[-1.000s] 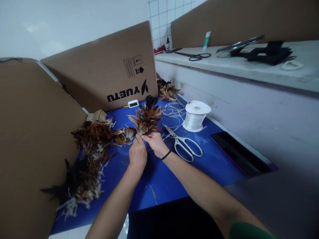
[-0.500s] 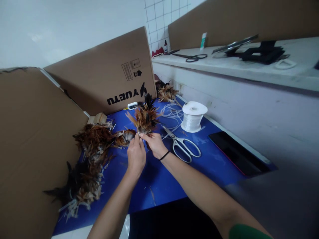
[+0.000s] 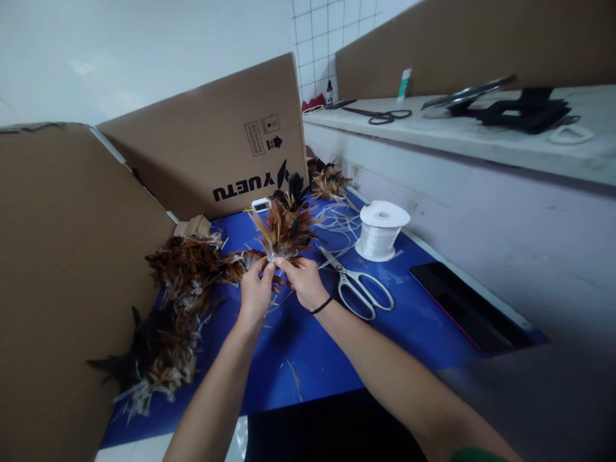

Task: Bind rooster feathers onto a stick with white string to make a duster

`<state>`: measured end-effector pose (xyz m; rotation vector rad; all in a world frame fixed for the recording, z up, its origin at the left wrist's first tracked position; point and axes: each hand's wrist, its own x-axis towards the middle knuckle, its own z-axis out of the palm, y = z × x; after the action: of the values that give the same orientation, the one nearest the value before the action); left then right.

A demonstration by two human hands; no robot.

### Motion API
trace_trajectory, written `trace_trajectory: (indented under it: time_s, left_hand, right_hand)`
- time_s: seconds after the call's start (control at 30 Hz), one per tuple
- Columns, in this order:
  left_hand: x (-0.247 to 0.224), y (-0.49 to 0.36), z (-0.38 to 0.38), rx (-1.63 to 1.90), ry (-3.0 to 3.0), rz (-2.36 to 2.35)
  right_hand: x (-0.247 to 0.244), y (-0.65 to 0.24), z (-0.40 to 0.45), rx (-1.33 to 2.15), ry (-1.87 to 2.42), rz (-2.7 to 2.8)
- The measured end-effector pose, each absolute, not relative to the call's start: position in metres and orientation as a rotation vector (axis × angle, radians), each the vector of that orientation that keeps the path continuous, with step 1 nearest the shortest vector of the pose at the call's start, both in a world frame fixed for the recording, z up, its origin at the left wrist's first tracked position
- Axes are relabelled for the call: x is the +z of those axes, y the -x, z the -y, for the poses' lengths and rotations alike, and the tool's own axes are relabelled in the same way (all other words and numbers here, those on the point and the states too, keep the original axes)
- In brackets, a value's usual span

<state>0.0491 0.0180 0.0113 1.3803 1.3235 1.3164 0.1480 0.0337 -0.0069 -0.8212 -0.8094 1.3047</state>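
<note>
Between both hands, over the blue table, is a bunch of brown and black feathers [image 3: 283, 224] with its tips pointing away from me. My left hand [image 3: 256, 285] pinches the pale base of the bunch from the left. My right hand [image 3: 303, 282], a black band at its wrist, grips the same base from the right. The fingertips of both hands nearly meet there. Just right of my right hand lie silver scissors [image 3: 359, 285], blades pointing away. Behind them stands a white spool of clear ribbon [image 3: 382, 231], with loose strands [image 3: 337, 221] beside it.
Heaps of feathers [image 3: 185, 269] line the left side, with black ones [image 3: 129, 353] nearer me. Another feather bunch [image 3: 331, 181] lies at the back. A cardboard box [image 3: 206, 141] walls the back and left. A phone [image 3: 466, 308] lies at right, below a shelf [image 3: 447, 135] holding several tools.
My left hand has turned and its fingers have spread somewhat at the base of the feathers. My right hand keeps its grip. The whole view has shifted slightly.
</note>
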Motion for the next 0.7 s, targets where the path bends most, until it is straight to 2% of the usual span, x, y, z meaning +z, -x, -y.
trace_trajectory:
  time_s: [0.2,0.4,0.7]
  left_hand:
    - [0.021,-0.043,-0.021,1.082,-1.3,-1.155]
    - [0.024,-0.041,-0.023,1.027,-1.246,-1.146]
    - [-0.009,-0.034,-0.03,1.085,-1.458,-1.401]
  right_hand:
    - [-0.009,-0.147,-0.034,1.301,0.821,0.85]
    - [-0.014,-0.148,-0.037,1.236,0.855,0.945]
    - [-0.032,-0.147,-0.047,1.148,0.997,1.172]
